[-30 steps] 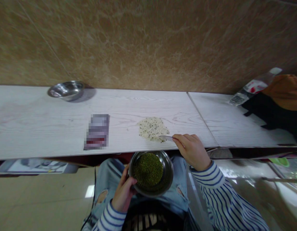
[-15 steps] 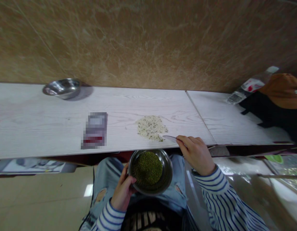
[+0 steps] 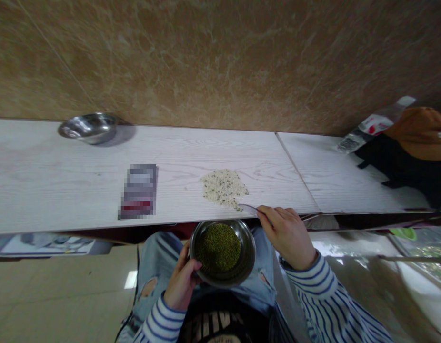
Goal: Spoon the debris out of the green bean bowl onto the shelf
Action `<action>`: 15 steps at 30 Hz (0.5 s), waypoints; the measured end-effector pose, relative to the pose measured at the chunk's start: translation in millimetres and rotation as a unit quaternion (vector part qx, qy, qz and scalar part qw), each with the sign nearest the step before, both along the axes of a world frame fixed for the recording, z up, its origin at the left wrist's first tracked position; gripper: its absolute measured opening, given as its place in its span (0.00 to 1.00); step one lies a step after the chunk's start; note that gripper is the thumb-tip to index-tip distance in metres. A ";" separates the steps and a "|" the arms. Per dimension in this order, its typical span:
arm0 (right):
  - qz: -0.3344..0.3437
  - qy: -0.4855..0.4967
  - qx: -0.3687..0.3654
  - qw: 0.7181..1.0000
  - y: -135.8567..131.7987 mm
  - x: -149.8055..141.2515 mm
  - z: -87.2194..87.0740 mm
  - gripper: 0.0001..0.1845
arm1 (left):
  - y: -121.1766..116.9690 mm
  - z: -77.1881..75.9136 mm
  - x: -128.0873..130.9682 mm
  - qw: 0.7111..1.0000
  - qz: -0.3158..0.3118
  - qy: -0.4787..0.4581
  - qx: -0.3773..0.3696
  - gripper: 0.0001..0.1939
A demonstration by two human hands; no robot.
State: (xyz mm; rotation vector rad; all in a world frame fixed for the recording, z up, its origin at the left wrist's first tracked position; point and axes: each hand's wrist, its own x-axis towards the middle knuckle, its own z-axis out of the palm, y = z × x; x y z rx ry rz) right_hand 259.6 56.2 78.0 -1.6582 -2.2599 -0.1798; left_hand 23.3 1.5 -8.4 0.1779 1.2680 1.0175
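Observation:
My left hand [image 3: 181, 281] grips the rim of a steel bowl [image 3: 247, 261] full of green mung beans [image 3: 217, 247], held over my lap just below the table edge. My right hand [image 3: 288, 236] is closed on the handle of a small metal spoon [image 3: 248, 208]. The spoon's tip rests at the near right edge of a pile of pale mixed grains [image 3: 223, 186] lying on the white wooden table [image 3: 63, 186].
An empty steel bowl [image 3: 87, 126] stands at the back left by the brown wall. A blurred flat packet [image 3: 138, 191] lies left of the grain pile. A plastic bottle [image 3: 374, 125] and an orange and black bundle [image 3: 413, 152] sit at the right.
The spoon tip and my right hand have drawn slightly toward the table's near edge. The bowl of green beans has stayed in my left hand.

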 end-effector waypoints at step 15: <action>-0.003 0.024 0.012 1.000 -10.0 13.2 4.4 0.11 | -0.7 -0.5 1.0 1.000 0.002 0.009 -0.002 0.36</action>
